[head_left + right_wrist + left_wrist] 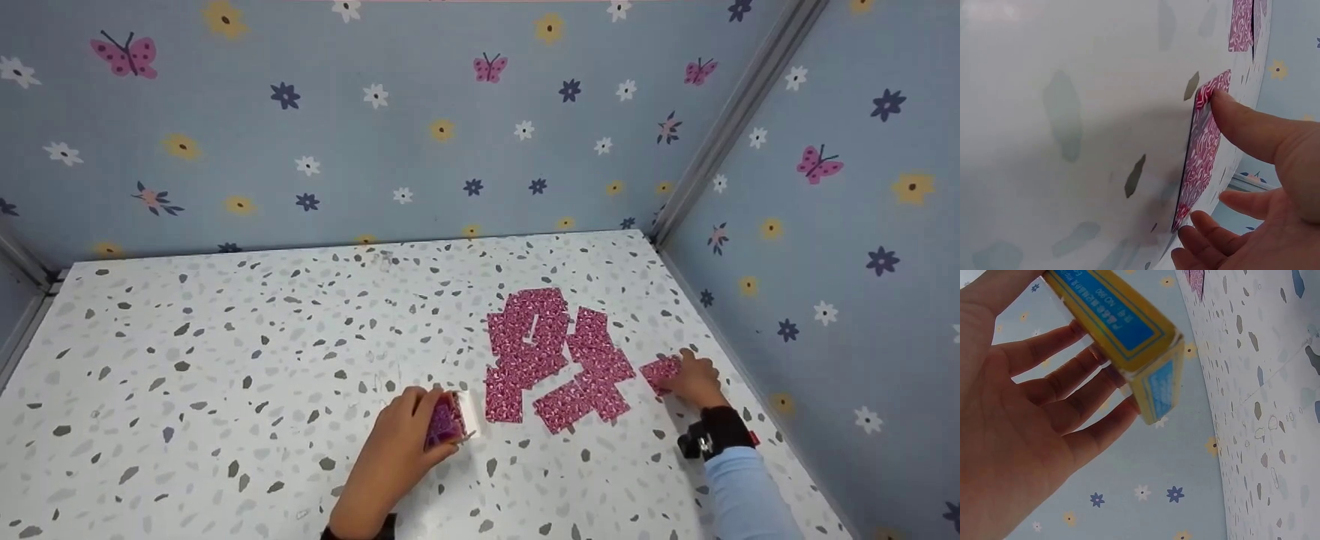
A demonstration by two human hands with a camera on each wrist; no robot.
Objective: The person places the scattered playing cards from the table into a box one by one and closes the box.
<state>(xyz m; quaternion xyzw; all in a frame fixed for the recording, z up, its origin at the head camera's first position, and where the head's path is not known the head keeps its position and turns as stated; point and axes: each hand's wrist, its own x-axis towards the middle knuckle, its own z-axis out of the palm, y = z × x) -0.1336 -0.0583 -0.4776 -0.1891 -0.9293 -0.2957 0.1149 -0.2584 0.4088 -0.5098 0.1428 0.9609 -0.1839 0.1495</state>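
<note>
My left hand rests low on the speckled table and grips a small card box. In the left wrist view the box is yellow with blue panels, and the fingers curl round it. To the right, several pink patterned cards lie face down, spread and overlapping. Further right, my right hand is on a single pink card. In the right wrist view the thumb presses the card's top corner and the fingertips catch its lower edge.
Blue walls printed with flowers and butterflies close the table at the back and on the right. A metal corner post runs up at the back right. The right hand's card lies near the right wall.
</note>
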